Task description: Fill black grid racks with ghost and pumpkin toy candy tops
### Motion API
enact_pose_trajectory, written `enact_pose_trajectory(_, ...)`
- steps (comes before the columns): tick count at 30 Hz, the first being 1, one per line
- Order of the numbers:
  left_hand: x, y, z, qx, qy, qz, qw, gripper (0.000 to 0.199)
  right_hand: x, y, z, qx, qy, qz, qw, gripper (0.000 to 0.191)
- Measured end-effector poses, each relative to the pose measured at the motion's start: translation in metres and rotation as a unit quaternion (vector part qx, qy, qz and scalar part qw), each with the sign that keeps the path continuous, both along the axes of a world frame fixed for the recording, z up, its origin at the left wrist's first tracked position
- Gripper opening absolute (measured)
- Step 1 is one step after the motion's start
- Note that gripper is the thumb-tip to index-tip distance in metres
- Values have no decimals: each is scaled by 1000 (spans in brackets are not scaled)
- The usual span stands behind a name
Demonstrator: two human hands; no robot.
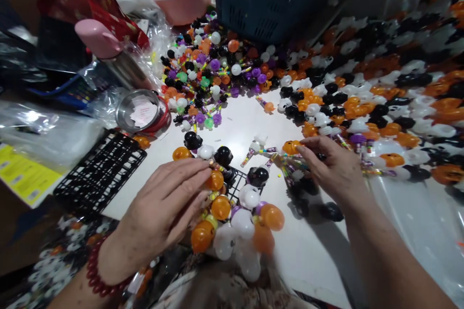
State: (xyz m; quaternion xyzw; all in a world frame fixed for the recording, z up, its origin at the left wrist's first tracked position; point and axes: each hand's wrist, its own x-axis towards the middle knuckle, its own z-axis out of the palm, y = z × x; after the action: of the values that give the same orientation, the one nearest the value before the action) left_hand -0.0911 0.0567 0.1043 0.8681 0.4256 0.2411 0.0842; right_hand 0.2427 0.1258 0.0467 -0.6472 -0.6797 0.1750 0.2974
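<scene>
On the right, an orange pumpkin top (291, 147) was pinched between thumb and fingers by the right hand (335, 169), to the right of the black grid (237, 184) on the white table (250, 118). Over on the left, round orange tops (216, 180) were flanked by the left hand (168, 200), fingers held close together; whether anything was gripped there could not be told.

Left hand (170, 203) back upward, fingers extended close together; right hand (333, 166) well apart, thumb and forefinger pinched.
</scene>
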Motion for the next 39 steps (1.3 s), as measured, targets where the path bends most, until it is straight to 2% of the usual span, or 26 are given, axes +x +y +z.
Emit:
enact_pose_trajectory(2,0,1,3,6,-2,39,999,46,2,2,-9,47,-62,28,997,22)
enact_pose_trajectory(4,-2,2,6,11,-7,77,997,43,1,1,-11,101,-119,46,987,24)
enact_pose_trajectory(6,-4,1,9,20,-8,107,994,39,-6,-2,-4,140,-143,70,977,25)
enact_pose_trajectory(8,-7,0,11,34,-7,130,991,37,-20,-9,10,152,-120,124,973,25)
enact_pose_trajectory(12,-12,-6,9,48,-14,149,988,36,-60,-22,40,110,-40,268,956,34)
enact_pose_trajectory(14,-13,-11,8,45,-19,144,988,36,-81,-22,49,74,-50,319,944,40)
enact_pose_trajectory(17,-17,-18,5,38,-28,138,989,34,-108,-15,53,32,-100,368,924,40)
enact_pose_trajectory(20,-22,-23,2,35,-32,133,990,33,-125,-6,51,23,-136,391,910,28)
enact_pose_trajectory(24,-27,-27,-3,33,-31,121,992,32,-130,-3,51,3,-144,402,904,15)
enact_pose_trajectory(30,-26,-30,-9,32,-45,96,994,33,-116,-10,50,-29,-116,361,925,14)
enact_pose_trajectory(39,-11,-19,-7,33,-41,44,998,35,-102,-10,26,28,-34,351,936,13)
